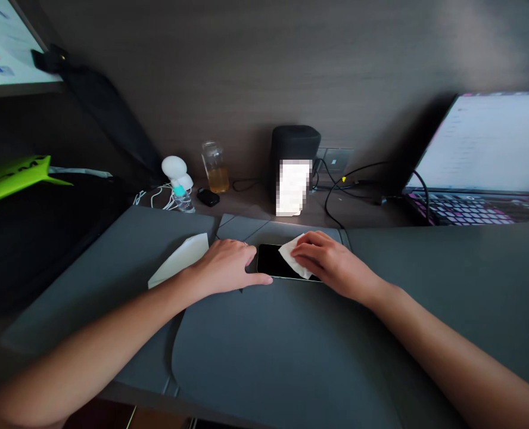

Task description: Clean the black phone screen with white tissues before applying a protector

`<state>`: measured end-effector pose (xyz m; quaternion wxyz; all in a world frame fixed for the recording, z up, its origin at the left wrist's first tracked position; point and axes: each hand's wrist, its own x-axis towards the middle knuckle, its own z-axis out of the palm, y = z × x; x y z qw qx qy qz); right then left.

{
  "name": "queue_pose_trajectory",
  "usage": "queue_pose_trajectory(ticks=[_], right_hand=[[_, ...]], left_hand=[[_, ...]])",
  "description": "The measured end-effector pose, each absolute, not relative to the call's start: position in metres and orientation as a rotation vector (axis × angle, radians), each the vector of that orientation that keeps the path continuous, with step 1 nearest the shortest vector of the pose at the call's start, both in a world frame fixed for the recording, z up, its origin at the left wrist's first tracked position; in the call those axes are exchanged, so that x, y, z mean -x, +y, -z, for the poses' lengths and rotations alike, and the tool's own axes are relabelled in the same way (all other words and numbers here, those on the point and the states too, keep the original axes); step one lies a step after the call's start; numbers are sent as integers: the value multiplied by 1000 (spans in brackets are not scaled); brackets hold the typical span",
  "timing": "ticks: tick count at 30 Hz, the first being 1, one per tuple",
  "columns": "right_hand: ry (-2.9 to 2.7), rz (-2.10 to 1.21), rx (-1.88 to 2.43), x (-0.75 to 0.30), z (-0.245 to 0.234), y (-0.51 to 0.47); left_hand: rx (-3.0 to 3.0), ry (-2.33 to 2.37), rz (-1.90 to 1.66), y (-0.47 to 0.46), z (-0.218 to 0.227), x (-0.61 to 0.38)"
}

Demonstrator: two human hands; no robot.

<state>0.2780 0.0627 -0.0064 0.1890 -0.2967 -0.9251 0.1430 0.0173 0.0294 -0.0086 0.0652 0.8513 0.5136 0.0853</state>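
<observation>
A black smartphone (271, 260) lies flat on the dark grey mat, its screen facing up. At its left end is my left hand (231, 263), with curled fingers by the far corner and the thumb along the near edge, holding the phone in place. My right hand (331, 262) is closed on a white tissue (296, 257), pressing it against the right part of the screen. That hand and the tissue hide the phone's right end. A white sheet of paper (180, 257), partly behind my left wrist, lies on the mat.
Along the wall stand a glass bottle (217, 173) of amber liquid, a black box-shaped device (295, 140) and a small clear bottle (183, 199). A dark key fob (208, 196) lies nearby. Black cables (331, 205) run toward an open laptop (483, 155). A black bag (45, 238) sits left.
</observation>
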Motion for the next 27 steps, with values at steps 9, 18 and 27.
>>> queue_pose_trajectory(ticks=[9,18,27], right_hand=[[-2689,-656,823,-299,-6,73],[-2683,-354,654,-258,7,49],[-2715,-447,623,-272,2,58]], left_hand=[[-2590,1531,-160,29,3,-19],[-2578,1536,-95,29,1,-19],[-2600,1469,-117,31,6,-16]])
